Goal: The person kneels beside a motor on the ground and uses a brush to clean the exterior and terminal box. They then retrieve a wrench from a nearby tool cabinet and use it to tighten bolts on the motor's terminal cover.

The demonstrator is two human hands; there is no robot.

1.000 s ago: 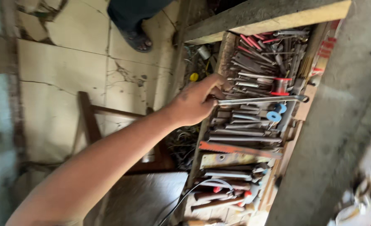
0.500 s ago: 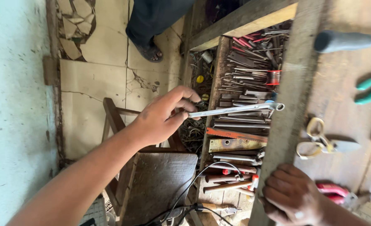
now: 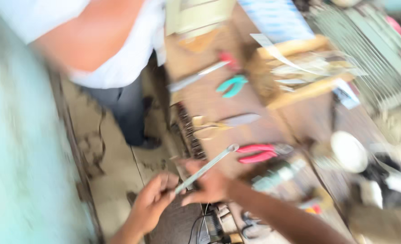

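Low in the frame, a little left of centre, the person's left hand [image 3: 151, 201] and right hand [image 3: 209, 185] meet around a long silver wrench [image 3: 206, 168]. The picture is smeared by motion, so fine detail is lost. The left hand curls its fingers about the lower end of the wrench, near the bottom centre. The right hand comes in from the lower right along a bare forearm and appears to pinch the shaft just above the left hand's grip; how firmly either one closes cannot be told through the blur.

The wrench's long axis runs diagonally, from the hands at lower left up to its ring end at the middle of the frame. That free end points toward the wooden workbench [image 3: 300, 117], which fills the centre and right. Both hands sit at the same lower end, the left slightly lower, the right nearer the bench.

Just beyond the ring end lie red-handled pliers [image 3: 257, 153] on the bench top. Farther up are scissors [image 3: 223, 124], then teal-handled pliers [image 3: 232, 85]. To the right sits a round white dish [image 3: 348, 151]. At the upper left stands another person in a white shirt [image 3: 119, 49] and dark trousers, apart from the wrench.
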